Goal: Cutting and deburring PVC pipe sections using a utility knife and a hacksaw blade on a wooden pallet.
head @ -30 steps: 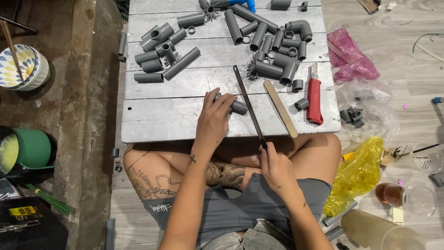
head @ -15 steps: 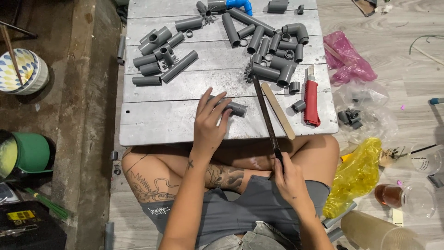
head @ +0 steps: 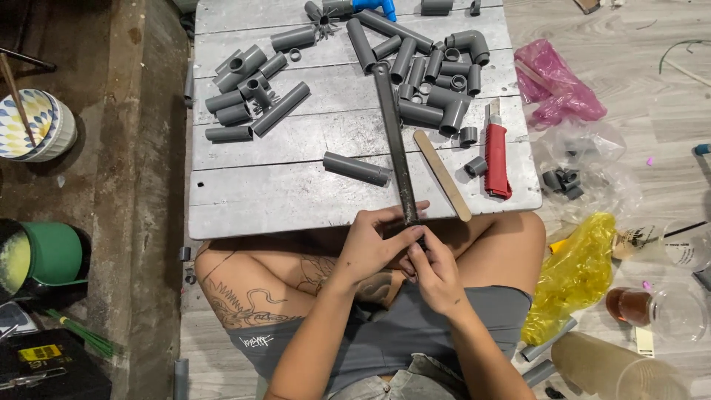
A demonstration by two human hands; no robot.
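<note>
I sit cross-legged behind a grey board strewn with grey pipe pieces. My left hand and my right hand meet over my lap at the board's near edge, both closed on the near end of a long dark flat blade. The blade runs away from me across the board, and its far tip reaches the pile of pipe fittings. A short grey pipe piece lies loose on the board to the left of the blade, touched by neither hand.
A wooden stick and a red utility knife lie right of the blade. More pipe pieces sit at the board's left. On the floor are pink and yellow bags, cups, a green bucket and a patterned bowl.
My left hand has come off the short pipe piece and joined my right hand on the blade's near end. The blade has swung to lie lengthwise over the board.
</note>
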